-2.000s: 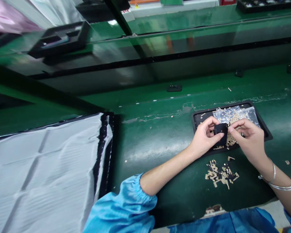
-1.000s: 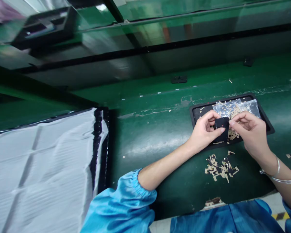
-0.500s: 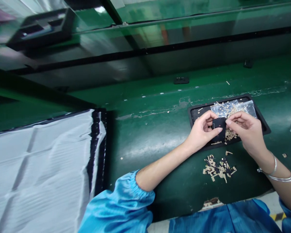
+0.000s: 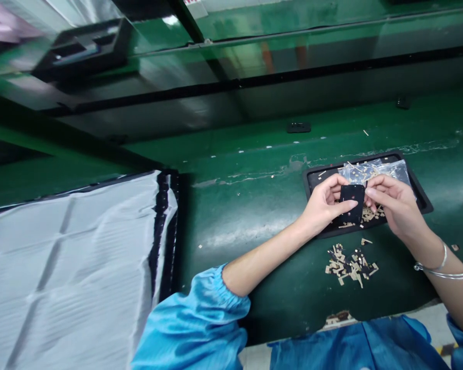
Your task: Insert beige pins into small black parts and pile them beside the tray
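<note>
So the left hand has a flat black plate pinched with the thumb on top, and the right hand is right up at the plate's right edge, fingertips bunched; whatever's between them is too small to make out. Both are over a black tray with loads of tan bits and some clear plastic bags in it. Just in front of the tray there's a loose pile of tan and dark pieces on the green bench. Blue sleeve on the left arm, silver bangles on the right wrist, and a big white sheet way off left.
</note>
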Demonstrator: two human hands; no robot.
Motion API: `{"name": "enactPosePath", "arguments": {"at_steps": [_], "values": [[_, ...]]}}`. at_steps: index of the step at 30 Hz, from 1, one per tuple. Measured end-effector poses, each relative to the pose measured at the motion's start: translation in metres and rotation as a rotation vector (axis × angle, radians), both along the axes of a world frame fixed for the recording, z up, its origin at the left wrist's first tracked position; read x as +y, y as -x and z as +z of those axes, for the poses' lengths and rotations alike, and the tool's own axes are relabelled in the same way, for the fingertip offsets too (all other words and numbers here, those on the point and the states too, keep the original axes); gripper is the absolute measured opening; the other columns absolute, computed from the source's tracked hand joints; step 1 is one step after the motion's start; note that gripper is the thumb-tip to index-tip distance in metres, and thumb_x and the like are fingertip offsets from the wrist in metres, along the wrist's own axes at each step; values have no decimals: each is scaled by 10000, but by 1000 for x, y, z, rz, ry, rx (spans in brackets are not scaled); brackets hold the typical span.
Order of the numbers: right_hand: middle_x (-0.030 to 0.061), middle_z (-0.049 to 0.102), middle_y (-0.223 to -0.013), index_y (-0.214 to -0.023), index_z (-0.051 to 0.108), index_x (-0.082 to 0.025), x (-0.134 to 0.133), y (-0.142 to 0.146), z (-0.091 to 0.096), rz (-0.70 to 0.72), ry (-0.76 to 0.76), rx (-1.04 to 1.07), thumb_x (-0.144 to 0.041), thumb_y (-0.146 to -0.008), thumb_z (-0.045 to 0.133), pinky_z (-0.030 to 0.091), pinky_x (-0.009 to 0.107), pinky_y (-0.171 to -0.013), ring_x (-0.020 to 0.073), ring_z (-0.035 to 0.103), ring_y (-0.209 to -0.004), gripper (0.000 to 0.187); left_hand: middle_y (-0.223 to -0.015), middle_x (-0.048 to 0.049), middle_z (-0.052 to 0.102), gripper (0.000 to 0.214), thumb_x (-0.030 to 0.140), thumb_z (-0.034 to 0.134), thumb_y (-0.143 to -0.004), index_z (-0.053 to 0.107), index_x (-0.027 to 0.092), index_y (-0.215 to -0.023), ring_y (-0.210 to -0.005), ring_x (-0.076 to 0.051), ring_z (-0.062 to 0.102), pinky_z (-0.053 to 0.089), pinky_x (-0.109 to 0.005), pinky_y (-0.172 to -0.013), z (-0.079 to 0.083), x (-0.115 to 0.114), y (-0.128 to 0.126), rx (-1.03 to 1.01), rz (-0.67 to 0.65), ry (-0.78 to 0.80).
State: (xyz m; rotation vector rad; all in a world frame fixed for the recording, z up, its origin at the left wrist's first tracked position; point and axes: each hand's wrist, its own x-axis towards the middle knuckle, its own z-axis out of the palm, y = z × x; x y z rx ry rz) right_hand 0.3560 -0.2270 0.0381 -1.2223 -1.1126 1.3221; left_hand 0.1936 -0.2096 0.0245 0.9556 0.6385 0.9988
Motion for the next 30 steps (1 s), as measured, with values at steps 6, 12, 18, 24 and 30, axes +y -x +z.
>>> {"name": "enactPosePath", "arguments": {"at_steps": [6,12,18,24,30], "values": [[-26,563,-547,-706,630,-191,1,-1,1,14,36,49,-299,-629,786,375,167,-418,68,511,-484,205,-711,45,565,375,232,806,-584,493,161,-779,-628,-59,530,439,-197,-652,-3,1,-1,-53,-26,41],[-24,557,-540,-666,620,-186,3,-5,3,91,77,82,-324,-616,799,385,177,-416,70,503,-468,231,-712,45,596,384,186,812,-560,497,161,-780,-627,-60,559,457,-203,-664,-3,3,0,-105,-107,95],[-20,563,-579,-636,596,-188,2,-6,5,143,26,69,-366,-616,799,387,192,-402,70,489,-455,271,-735,27,607,412,222,813,-570,501,166,-832,-656,-80,583,478,-215,-670,-1,4,2,-70,-187,87],[-20,585,-651,-693,618,-200,-4,-4,-2,0,-165,-23,-271,-700,754,431,196,-484,77,538,-538,153,-923,-29,608,499,277,815,-588,559,184,-1007,-837,-139,570,473,-235,-682,2,-7,-2,391,179,-281],[-24,591,-673,-727,623,-206,-7,-2,-6,-18,-220,-96,-237,-733,729,488,226,-557,90,562,-569,111,-949,-53,615,448,271,750,-683,567,178,-1082,-807,-143,574,488,-229,-607,-1,-12,-3,522,221,-461]]}}
